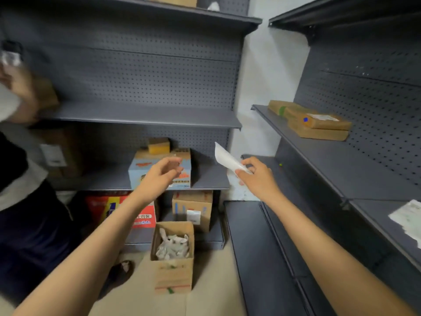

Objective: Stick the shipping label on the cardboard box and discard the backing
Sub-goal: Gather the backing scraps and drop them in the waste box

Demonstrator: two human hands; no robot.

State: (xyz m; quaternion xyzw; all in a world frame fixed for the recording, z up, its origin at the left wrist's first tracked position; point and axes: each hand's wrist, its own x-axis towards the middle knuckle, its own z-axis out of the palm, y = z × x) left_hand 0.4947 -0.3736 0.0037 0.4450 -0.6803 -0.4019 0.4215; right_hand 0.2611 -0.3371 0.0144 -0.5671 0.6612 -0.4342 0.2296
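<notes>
My right hand (257, 176) pinches a white sheet of paper (226, 159), a label or its backing, raised in front of the shelf corner; which of the two it is I cannot tell. My left hand (163, 173) hovers with loosely curled fingers and nothing in it, in front of a blue printed carton (139, 173). On the floor below stands an open cardboard box (174, 270) holding crumpled white paper scraps (172, 247). Flat cardboard parcels (319, 126) lie stacked on the right shelf, the top one bearing a white label.
Grey pegboard shelving (145, 115) lines the left and right walls. Another person (20, 156) stands at the far left, reaching to a shelf. A red carton (145, 218) and a brown box (193, 208) sit on the bottom shelf. A white sheet (407, 220) lies on the right shelf.
</notes>
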